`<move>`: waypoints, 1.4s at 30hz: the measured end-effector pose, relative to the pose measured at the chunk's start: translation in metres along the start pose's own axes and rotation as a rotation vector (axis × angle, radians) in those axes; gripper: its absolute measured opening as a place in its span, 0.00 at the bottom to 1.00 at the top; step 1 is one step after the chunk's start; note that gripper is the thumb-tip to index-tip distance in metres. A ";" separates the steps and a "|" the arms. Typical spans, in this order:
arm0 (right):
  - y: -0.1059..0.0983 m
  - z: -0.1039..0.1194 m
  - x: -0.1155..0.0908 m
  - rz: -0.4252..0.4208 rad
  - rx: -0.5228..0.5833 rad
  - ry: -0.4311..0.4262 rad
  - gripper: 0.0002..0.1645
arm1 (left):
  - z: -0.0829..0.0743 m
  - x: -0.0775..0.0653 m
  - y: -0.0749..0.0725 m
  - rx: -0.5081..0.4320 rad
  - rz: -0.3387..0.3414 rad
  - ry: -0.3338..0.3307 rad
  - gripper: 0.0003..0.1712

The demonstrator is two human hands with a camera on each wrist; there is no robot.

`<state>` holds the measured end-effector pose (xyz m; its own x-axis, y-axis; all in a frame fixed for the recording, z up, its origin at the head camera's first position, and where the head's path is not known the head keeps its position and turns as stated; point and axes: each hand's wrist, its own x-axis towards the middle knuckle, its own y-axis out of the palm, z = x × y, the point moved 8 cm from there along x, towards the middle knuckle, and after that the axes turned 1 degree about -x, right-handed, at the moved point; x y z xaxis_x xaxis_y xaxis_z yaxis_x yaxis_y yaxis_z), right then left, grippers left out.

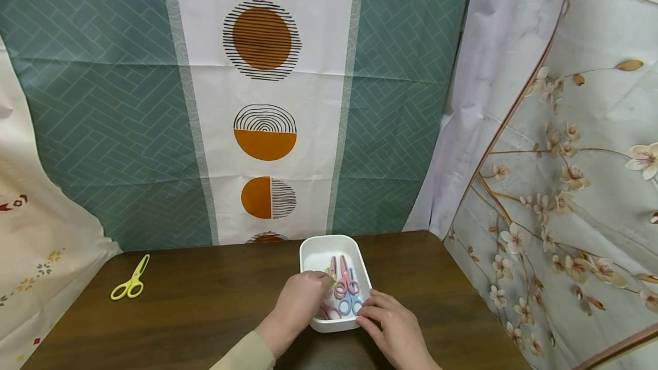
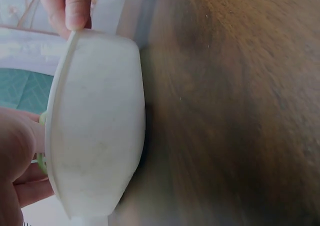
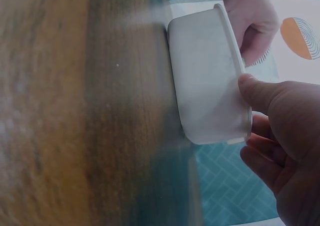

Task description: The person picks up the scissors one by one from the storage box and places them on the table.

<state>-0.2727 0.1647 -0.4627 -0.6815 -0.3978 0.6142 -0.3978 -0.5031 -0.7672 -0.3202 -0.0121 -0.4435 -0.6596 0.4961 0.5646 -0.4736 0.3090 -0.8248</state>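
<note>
A white plastic box stands on the table with several children's scissors inside. My left hand reaches in over its left side and grips light-green scissors, whose loops show at the fingers in the left wrist view; the rest is hidden. Beside that hand lie pink scissors and blue scissors, with another pink pair at the box's near end, partly covered by the hand. With its thumb at the front rim and fingers along the side, my right hand holds the near right corner.
Yellow scissors lie by themselves on the left part of the dark wooden table. A patterned green and white cloth hangs behind the table. Flowered cloths hang along the left and right sides.
</note>
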 end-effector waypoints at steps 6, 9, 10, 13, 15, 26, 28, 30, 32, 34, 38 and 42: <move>0.004 -0.003 0.001 0.054 -0.002 0.046 0.03 | 0.008 -0.010 -0.020 -0.053 -0.141 -0.001 0.18; 0.005 -0.004 0.001 0.070 0.005 0.061 0.03 | 0.013 -0.015 -0.027 -0.061 -0.194 0.015 0.19; 0.005 -0.004 0.001 0.070 0.007 0.061 0.03 | 0.014 -0.017 -0.029 -0.061 -0.210 0.021 0.19; 0.005 -0.004 0.001 0.066 0.010 0.057 0.03 | 0.020 -0.022 -0.038 -0.065 -0.257 0.033 0.21; 0.005 -0.005 0.001 0.061 0.011 0.052 0.03 | 0.023 -0.025 -0.044 -0.062 -0.285 0.035 0.23; 0.006 -0.006 0.001 0.065 0.011 0.070 0.04 | 0.042 -0.040 -0.070 -0.044 -0.383 0.043 0.25; 0.006 -0.006 0.001 0.071 0.010 0.075 0.04 | 0.046 -0.044 -0.073 -0.037 -0.395 0.040 0.25; 0.007 -0.006 0.001 0.072 0.011 0.077 0.04 | 0.049 -0.048 -0.076 -0.032 -0.408 0.039 0.26; 0.007 -0.006 0.001 0.071 0.013 0.075 0.03 | 0.052 -0.052 -0.079 -0.024 -0.417 0.038 0.27; 0.006 -0.005 0.002 0.068 0.016 0.072 0.03 | 0.055 -0.056 -0.081 -0.016 -0.426 0.032 0.27; 0.005 -0.003 0.002 0.068 0.016 0.073 0.04 | 0.064 -0.065 -0.085 -0.004 -0.433 0.008 0.28; 0.006 -0.003 0.001 0.070 0.011 0.075 0.04 | 0.074 -0.076 -0.086 0.005 -0.420 -0.022 0.30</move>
<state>-0.2773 0.1637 -0.4671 -0.7519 -0.3737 0.5431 -0.3411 -0.4844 -0.8056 -0.2720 -0.1365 -0.4130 -0.4209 0.3098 0.8525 -0.7069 0.4769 -0.5224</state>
